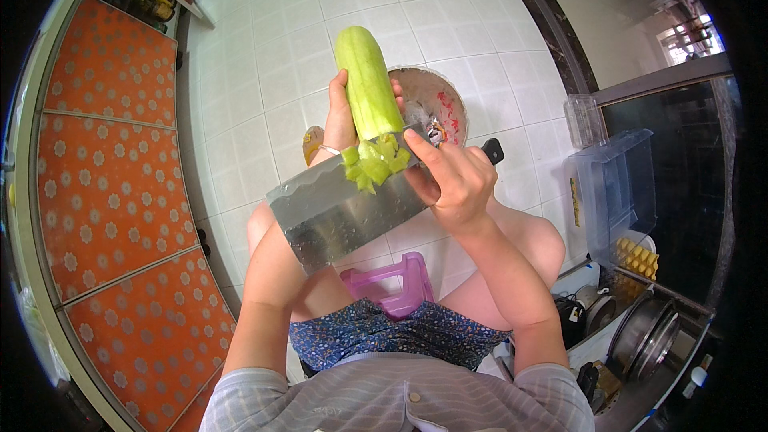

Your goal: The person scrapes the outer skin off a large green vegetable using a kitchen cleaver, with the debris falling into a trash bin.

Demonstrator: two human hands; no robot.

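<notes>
A long pale-green gourd [367, 81], apparently peeled, points away from me, its far end raised. My left hand [341, 109] grips it from below, thumb on one side and fingertips showing on the other. A broad cleaver [354, 210] lies flat across the gourd's near end, its wet blade reaching over my left forearm. My right hand [459, 183] holds the cleaver by its black handle [493, 151], index finger stretched along the blade. Several cut green pieces [375, 162] rest on the blade against the gourd's near end.
Behind the gourd stands a round waste bin [447, 87] with scraps inside. A pink plastic stool [396, 285] shows between my legs. Orange flowered cabinets [114, 192] line the left. At right are a clear plastic bin [612, 186], a yellow egg tray [637, 258] and metal pans [642, 339].
</notes>
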